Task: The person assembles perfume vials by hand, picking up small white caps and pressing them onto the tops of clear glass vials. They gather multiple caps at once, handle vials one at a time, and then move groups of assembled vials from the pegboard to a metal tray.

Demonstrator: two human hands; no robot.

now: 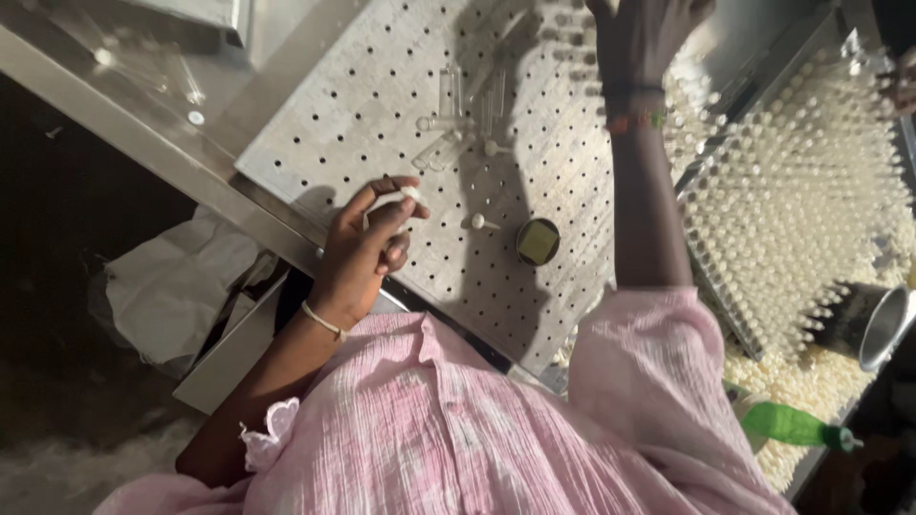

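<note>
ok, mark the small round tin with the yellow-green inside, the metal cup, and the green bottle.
small round tin (537, 241): head view, yellow-green centre.
metal cup (885, 329): head view, shiny side wall.
green bottle (790, 425): head view, body.

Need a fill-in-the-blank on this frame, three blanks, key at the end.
1. The left hand pinches a small ____ piece.
2. The metal plate is covered in rows of ____.
3. The round tin lies between the two ____.

Missing words: white; holes; arms
</note>
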